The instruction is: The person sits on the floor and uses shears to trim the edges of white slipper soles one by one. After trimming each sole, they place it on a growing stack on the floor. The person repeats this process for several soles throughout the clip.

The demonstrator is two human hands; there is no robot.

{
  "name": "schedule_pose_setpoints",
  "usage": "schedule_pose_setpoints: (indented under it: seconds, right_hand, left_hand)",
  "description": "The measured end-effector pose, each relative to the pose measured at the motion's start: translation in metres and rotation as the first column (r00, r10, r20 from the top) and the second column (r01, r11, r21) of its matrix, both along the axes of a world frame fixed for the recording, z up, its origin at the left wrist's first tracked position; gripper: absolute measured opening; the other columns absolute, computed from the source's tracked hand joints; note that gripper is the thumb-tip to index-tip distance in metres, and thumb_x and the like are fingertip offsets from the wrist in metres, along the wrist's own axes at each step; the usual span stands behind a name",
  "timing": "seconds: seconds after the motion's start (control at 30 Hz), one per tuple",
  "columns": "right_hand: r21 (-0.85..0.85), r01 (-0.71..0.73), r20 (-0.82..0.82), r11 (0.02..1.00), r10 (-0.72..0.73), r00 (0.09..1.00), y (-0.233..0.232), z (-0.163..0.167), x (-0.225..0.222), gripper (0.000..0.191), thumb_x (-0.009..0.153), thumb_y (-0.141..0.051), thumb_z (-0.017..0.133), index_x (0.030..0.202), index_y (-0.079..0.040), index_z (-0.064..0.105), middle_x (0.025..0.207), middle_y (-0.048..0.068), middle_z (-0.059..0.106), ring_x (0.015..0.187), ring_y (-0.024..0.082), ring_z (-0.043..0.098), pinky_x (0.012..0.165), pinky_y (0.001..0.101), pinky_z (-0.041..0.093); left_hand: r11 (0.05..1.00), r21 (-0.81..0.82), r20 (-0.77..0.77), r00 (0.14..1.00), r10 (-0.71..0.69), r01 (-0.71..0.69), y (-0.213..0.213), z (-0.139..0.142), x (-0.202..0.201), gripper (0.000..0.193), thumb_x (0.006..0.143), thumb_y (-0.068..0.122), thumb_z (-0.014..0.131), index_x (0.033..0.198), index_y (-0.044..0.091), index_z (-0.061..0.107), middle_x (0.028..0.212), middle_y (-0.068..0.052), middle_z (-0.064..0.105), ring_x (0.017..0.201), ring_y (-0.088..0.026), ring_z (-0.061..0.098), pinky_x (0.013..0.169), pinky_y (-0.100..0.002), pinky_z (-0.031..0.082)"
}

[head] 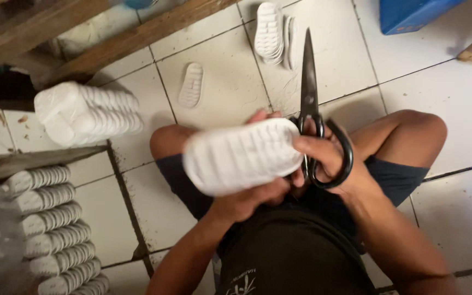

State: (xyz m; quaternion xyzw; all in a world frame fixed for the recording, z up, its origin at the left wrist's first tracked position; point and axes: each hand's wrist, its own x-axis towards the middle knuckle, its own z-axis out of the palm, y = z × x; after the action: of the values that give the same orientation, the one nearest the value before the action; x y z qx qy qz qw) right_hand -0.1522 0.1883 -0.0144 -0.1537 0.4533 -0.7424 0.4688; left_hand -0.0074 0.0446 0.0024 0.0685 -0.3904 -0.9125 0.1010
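Above the lap, seen from the head camera, the left hand [247, 203] grips a white shoe sole [241, 155] from below, fingers curled round its far edge, tread side facing up. The right hand [326, 158] is closed through the black loops of a pair of large scissors [310, 104], whose shut blades point away over the tiled floor [454, 104]. The sole sits just beside the scissor handles, touching the right fingers. It looks light, soft and a little flexible, likely moulded foam or rubber, so it is best held across its middle, leaving the rim free. On the floor lie a single small sole [191, 85] and a small pile of soles [273, 34]; a bundled stack [86, 112] and a row of soles [55, 229] stand to the left. A blue box [411, 13] sits at the upper right.
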Motion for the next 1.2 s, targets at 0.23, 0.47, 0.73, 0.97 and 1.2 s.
schedule_pose_setpoints:
  seconds: [0.23, 0.47, 0.73, 0.97, 1.2]
  right_hand:
    - [0.245, 0.314, -0.903, 0.917, 0.098, 0.418, 0.041, 0.021, 0.000, 0.061, 0.070, -0.031, 0.086, 0.110, 0.009, 0.065, 0.100, 0.013, 0.069, 0.078, 0.009, 0.066, 0.059, 0.0259, 0.060]
    - [0.178, 0.253, -0.953, 0.951, 0.231, -0.196, 0.042, 0.048, -0.006, 0.021, 0.071, -0.024, 0.087, 0.079, -0.011, 0.074, 0.080, 0.011, 0.069, 0.065, 0.019, 0.067, 0.048, 0.0328, 0.051]
    - [0.355, 0.350, -0.934, 0.867, 0.348, 0.086, 0.038, 0.055, -0.007, 0.036, 0.075, -0.026, 0.088, 0.078, 0.003, 0.068, 0.063, 0.006, 0.064, 0.052, 0.016, 0.063, 0.042, 0.0314, 0.047]
    - [0.234, 0.241, -0.972, 0.942, 0.217, 0.095, 0.033, 0.058, -0.004, 0.025, 0.072, -0.007, 0.082, 0.085, 0.005, 0.065, 0.081, 0.012, 0.068, 0.069, 0.021, 0.069, 0.057, 0.0324, 0.054]
    - [0.270, 0.334, -0.947, 0.903, 0.187, 0.260, 0.024, 0.061, 0.011, 0.036, 0.075, -0.003, 0.084, 0.101, 0.012, 0.065, 0.082, 0.014, 0.069, 0.065, 0.018, 0.067, 0.051, 0.0292, 0.050]
  left_hand:
    - [0.856, -0.395, -0.243, 0.937, 0.252, -0.333, -0.032, 0.015, 0.010, 0.079, 0.096, -0.002, 0.074, 0.162, 0.005, 0.030, 0.163, -0.019, 0.039, 0.149, -0.035, 0.048, 0.122, -0.047, 0.053]
    - [0.849, -0.488, -0.171, 0.976, 0.135, -0.203, -0.033, 0.029, 0.016, 0.087, 0.093, -0.009, 0.074, 0.164, 0.003, 0.025, 0.162, -0.022, 0.040, 0.149, -0.033, 0.047, 0.120, -0.045, 0.054]
    - [0.901, -0.415, -0.122, 0.989, 0.081, -0.125, -0.044, 0.028, 0.015, 0.083, 0.083, -0.010, 0.076, 0.154, -0.001, 0.035, 0.154, -0.026, 0.049, 0.151, -0.029, 0.047, 0.116, -0.043, 0.052]
    - [0.910, -0.408, -0.003, 0.996, -0.088, 0.079, -0.050, 0.034, 0.012, 0.057, 0.086, 0.002, 0.081, 0.139, -0.005, 0.062, 0.155, -0.021, 0.053, 0.133, -0.020, 0.060, 0.114, -0.033, 0.052]
    - [0.675, -0.723, 0.028, 0.983, -0.184, 0.147, -0.059, 0.053, 0.007, 0.052, 0.079, 0.009, 0.089, 0.126, 0.000, 0.067, 0.109, -0.008, 0.074, 0.100, -0.011, 0.071, 0.090, -0.027, 0.058]
